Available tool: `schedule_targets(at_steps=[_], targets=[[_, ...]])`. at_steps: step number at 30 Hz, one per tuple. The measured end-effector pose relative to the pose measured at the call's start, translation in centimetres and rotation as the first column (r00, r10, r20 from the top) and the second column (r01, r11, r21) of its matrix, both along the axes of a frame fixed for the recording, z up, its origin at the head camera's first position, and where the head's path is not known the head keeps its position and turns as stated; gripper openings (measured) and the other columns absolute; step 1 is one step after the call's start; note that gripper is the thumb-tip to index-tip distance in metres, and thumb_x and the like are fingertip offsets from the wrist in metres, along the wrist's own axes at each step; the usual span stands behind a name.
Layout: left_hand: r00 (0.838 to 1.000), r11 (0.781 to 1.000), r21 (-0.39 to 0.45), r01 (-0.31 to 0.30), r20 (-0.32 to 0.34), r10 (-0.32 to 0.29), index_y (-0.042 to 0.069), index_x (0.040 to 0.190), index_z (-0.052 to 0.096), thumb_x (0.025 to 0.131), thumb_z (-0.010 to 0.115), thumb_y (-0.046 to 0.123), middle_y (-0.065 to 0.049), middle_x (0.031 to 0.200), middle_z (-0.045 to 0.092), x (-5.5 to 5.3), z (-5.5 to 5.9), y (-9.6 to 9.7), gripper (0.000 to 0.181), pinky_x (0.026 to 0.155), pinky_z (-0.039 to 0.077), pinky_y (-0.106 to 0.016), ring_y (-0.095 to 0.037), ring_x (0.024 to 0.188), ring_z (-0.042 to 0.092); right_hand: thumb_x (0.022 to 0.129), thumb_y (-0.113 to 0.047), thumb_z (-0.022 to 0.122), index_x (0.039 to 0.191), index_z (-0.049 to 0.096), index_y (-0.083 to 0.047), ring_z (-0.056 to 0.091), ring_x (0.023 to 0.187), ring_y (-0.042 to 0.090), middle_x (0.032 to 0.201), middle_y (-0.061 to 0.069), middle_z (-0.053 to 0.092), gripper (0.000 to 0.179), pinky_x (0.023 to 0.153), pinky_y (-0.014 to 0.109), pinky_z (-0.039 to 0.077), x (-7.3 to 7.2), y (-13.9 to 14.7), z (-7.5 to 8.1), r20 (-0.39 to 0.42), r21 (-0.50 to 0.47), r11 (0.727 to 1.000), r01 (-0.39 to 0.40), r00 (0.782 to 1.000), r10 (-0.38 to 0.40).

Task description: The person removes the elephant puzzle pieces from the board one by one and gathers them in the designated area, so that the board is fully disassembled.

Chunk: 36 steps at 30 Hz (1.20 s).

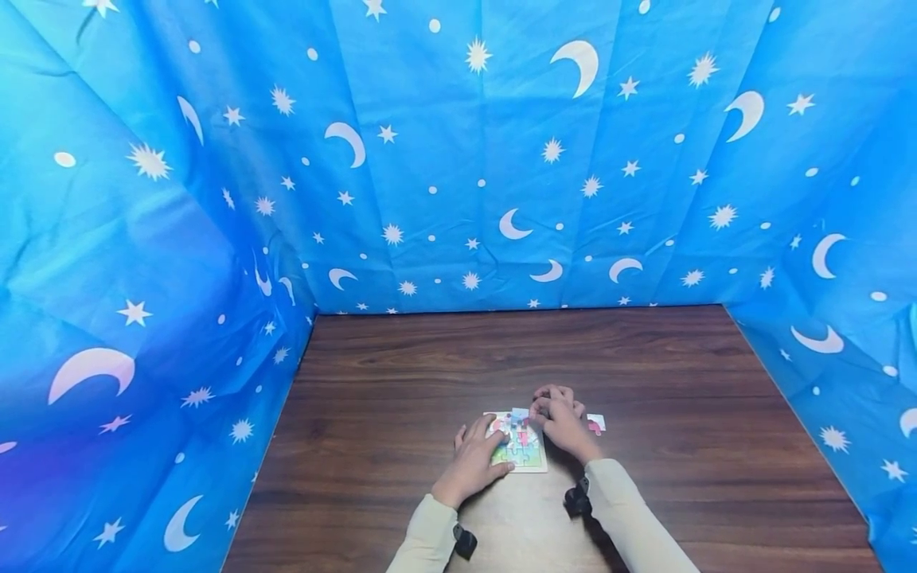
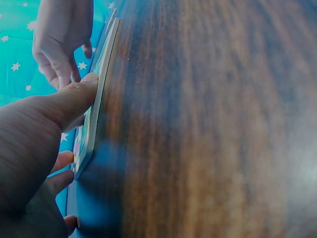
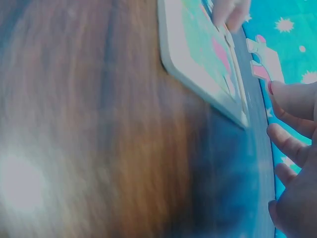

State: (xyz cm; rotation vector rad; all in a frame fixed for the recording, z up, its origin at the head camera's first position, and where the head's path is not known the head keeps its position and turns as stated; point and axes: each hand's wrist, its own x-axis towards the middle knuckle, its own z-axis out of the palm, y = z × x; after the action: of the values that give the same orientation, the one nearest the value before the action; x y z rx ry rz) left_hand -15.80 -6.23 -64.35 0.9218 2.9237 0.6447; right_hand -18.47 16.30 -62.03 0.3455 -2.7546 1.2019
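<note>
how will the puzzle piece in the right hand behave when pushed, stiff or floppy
The puzzle piece is probably stiff: it juts out flat where the right hand pinches one edge. It seems light, being thin and small beside that hand. Rolling looks unlikely, given its flat shape.

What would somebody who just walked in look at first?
Probably the bright blue cloth with white moons and stars, hanging behind and along both sides of the brown wood-grain table. Next, the small colourful jigsaw puzzle on the table, with the left hand resting on it. Just above its top right, the right hand pinches a puzzle piece.
</note>
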Motion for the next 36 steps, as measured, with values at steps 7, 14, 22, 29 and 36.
schedule_targets(at_steps=[7, 14, 22, 29, 36], targets=[[0.999, 1.0, -0.007, -0.025, 0.02, 0.025, 0.021, 0.122, 0.066, 0.09, 0.072, 0.045, -0.015, 0.154, 0.041, 0.0, -0.3, -0.2, 0.041, 0.106, 0.028, -0.067, -0.034, 0.144, 0.036, 0.086, -0.005, 0.07, 0.072, 0.062, -0.014, 0.027, 0.126, 0.053, 0.126, 0.023, 0.053, 0.018, 0.093, 0.074, 0.012, 0.0, 2.3, 0.8, 0.011, 0.003, 1.0, 0.022, 1.0, -0.023], [0.999, 1.0, -0.014, -0.027, 0.041, 0.027, 0.021, 0.122, 0.066, 0.091, 0.072, 0.046, -0.014, 0.155, 0.04, 0.1, -0.3, -0.3, 0.041, 0.107, 0.027, -0.067, -0.033, 0.145, 0.034, 0.087, -0.006, 0.071, 0.071, 0.062, -0.015, 0.022, 0.13, 0.054, 0.131, 0.023, 0.051, 0.02, 0.094, 0.076, 0.008, 0.1, 4.7, 0.8, 0.058, 0.048, 0.997, 0.053, 0.997, -0.056], [0.999, 0.999, -0.023, -0.021, 0.032, 0.022, 0.021, 0.121, 0.067, 0.09, 0.072, 0.046, -0.014, 0.154, 0.04, 0.4, -0.3, -0.1, 0.041, 0.106, 0.029, -0.067, -0.033, 0.144, 0.035, 0.087, -0.008, 0.07, 0.069, 0.065, -0.013, 0.022, 0.128, 0.057, 0.129, 0.024, 0.051, 0.019, 0.091, 0.076, 0.01, 0.8, 6.8, 0.7, 0.109, 0.098, 0.993, 0.069, 0.991, -0.079], [1.0, 1.0, 0.007, -0.02, 0.024, 0.019, 0.02, 0.12, 0.067, 0.089, 0.073, 0.045, -0.015, 0.153, 0.042, 0.5, -0.4, 0.0, 0.04, 0.105, 0.029, -0.068, -0.035, 0.143, 0.037, 0.084, -0.007, 0.071, 0.067, 0.065, -0.014, 0.023, 0.124, 0.059, 0.125, 0.024, 0.051, 0.019, 0.09, 0.077, 0.012, 0.6, 8.0, 0.6, 0.103, 0.172, 0.983, 0.059, 0.992, -0.077], [0.999, 0.999, 0.029, -0.012, 0.036, 0.011, 0.018, 0.121, 0.068, 0.09, 0.074, 0.042, -0.017, 0.152, 0.042, 0.1, 0.1, 0.0, 0.04, 0.106, 0.028, -0.068, -0.036, 0.143, 0.037, 0.08, -0.005, 0.073, 0.066, 0.065, -0.014, 0.026, 0.123, 0.06, 0.124, 0.024, 0.052, 0.019, 0.087, 0.079, 0.015, 0.5, 8.4, 1.0, 0.086, 0.207, 0.977, 0.054, 0.994, -0.073]])
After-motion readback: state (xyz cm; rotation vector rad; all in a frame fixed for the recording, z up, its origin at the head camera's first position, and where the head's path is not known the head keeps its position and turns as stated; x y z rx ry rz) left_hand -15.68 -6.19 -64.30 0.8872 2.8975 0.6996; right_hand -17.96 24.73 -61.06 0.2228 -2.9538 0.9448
